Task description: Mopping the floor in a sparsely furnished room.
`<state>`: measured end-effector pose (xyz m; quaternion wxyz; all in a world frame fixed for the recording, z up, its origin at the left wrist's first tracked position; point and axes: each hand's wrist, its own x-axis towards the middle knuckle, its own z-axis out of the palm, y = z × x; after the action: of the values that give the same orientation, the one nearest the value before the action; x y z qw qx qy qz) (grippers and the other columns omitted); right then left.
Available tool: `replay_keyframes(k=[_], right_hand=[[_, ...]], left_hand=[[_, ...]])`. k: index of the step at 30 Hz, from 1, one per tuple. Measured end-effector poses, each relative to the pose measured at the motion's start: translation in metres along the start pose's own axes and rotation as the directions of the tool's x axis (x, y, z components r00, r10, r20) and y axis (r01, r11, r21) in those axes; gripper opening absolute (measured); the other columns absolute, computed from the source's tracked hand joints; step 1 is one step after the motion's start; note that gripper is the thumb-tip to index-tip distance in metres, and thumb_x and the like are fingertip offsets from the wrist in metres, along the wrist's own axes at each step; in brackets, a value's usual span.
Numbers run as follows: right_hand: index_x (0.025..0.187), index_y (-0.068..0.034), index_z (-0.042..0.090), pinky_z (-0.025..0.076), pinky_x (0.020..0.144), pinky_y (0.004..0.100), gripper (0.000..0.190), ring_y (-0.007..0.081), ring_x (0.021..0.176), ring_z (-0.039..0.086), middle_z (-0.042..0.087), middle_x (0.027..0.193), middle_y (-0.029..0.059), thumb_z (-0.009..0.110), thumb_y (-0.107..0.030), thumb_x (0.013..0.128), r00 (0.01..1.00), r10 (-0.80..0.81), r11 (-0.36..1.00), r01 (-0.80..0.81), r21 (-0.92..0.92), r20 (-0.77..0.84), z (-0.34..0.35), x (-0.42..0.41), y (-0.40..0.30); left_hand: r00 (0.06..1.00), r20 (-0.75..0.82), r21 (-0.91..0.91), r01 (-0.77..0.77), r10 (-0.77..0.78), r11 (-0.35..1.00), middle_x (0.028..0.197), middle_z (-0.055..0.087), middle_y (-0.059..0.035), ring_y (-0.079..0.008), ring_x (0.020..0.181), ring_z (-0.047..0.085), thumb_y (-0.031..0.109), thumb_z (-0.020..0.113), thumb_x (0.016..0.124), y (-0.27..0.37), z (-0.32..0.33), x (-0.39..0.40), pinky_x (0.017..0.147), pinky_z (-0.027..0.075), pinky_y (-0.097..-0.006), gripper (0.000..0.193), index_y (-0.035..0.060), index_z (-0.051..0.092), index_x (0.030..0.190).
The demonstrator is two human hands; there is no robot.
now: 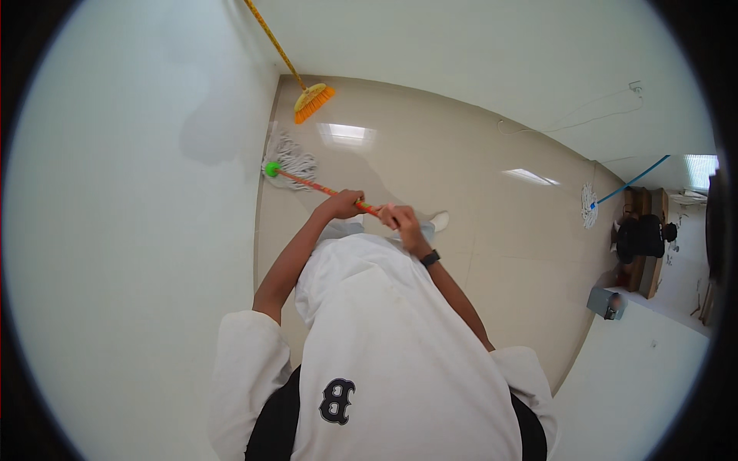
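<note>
My left hand (347, 204) is closed around the patterned red-orange handle (315, 185) of a string mop, nearer its head. Beside it, towards the top end of the handle, my right hand (399, 219) grips the same handle. The mop's white strands (293, 162) spread on the beige tiled floor against the left wall, under a round green socket (272, 169). Just beyond the mop, a yellow broom (314, 101) with orange bristles stands in the corner, its handle leaning on the wall.
A second white string mop (589, 207) with a blue handle leans at the right wall. Farther right, a person in dark clothes (640, 239) is by wooden steps (637, 201). A grey box (605, 302) stands near the lower right wall. A thin cable (582, 122) hangs along the far wall.
</note>
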<state>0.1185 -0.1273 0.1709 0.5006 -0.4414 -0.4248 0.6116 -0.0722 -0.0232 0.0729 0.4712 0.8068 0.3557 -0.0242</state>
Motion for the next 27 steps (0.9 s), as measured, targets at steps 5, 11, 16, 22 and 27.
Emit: replay_keyframes(k=[5, 11, 16, 22, 27], right_hand=[[0.063, -0.003, 0.030, 0.042, 0.101, 0.0367, 0.051, 0.0182, 0.067, 0.041, 0.037, 0.063, 0.0025, 0.035, -0.023, 0.110, 0.997, 0.065, 0.998, -0.065, -0.003, 0.029, 0.004, -0.006, 0.004], [0.069, -0.001, 0.041, 0.040, 0.071, 0.0338, 0.042, 0.0170, 0.070, 0.044, 0.045, 0.065, 0.0031, 0.050, -0.020, 0.105, 0.997, -0.014, 0.997, 0.019, -0.069, 0.069, 0.017, -0.013, -0.090], [0.070, -0.001, 0.048, 0.039, 0.066, 0.0371, 0.046, 0.0246, 0.068, 0.044, 0.048, 0.063, 0.0083, 0.055, -0.033, 0.101, 0.935, -0.221, 0.821, 0.331, -0.464, 0.277, 0.022, -0.027, -0.162], [0.076, -0.001, 0.061, 0.041, 0.060, 0.0402, 0.042, 0.0306, 0.059, 0.052, 0.055, 0.061, 0.0125, 0.058, -0.037, 0.098, 0.991, 0.047, 0.728, 0.054, -0.683, 0.128, 0.033, -0.030, -0.138], [0.075, -0.002, 0.061, 0.041, 0.059, 0.0435, 0.038, 0.0338, 0.060, 0.059, 0.061, 0.064, 0.0167, 0.060, -0.034, 0.097, 0.992, 0.068, 0.705, 0.026, -0.709, 0.105, 0.021, -0.020, -0.079]], left_hand=[[0.996, -0.034, -0.049, -0.082, 0.080, 0.995, 0.094, 0.070, -0.0186, -0.0372, 0.091, 0.067, 0.025, 0.078, 0.084, -0.023, 0.010, 0.003, 0.077, 0.053, -0.0430, 0.027, 0.0041, 0.064, 0.095], [0.963, 0.146, -0.227, -0.192, 0.228, 0.955, 0.097, 0.073, -0.0160, -0.0316, 0.091, 0.069, 0.018, 0.075, 0.084, 0.052, -0.026, 0.003, 0.081, 0.054, -0.0381, 0.029, 0.0084, 0.070, 0.111], [0.936, 0.168, -0.634, -0.139, 0.310, 0.761, 0.095, 0.070, -0.0058, -0.0177, 0.092, 0.066, 0.014, 0.069, 0.085, 0.126, -0.029, -0.002, 0.084, 0.052, -0.0327, 0.026, 0.0039, 0.067, 0.108], [0.695, 0.018, -0.772, -0.448, 0.719, 0.451, 0.112, 0.063, -0.0078, -0.0180, 0.109, 0.059, 0.010, 0.058, 0.094, 0.139, -0.001, 0.037, 0.096, 0.047, -0.0330, 0.025, 0.0065, 0.061, 0.118], [0.686, -0.118, -0.719, -0.558, 0.718, 0.415, 0.105, 0.062, -0.0062, -0.0182, 0.106, 0.059, 0.003, 0.063, 0.090, 0.118, 0.037, 0.051, 0.093, 0.048, -0.0323, 0.028, 0.0077, 0.059, 0.117]])
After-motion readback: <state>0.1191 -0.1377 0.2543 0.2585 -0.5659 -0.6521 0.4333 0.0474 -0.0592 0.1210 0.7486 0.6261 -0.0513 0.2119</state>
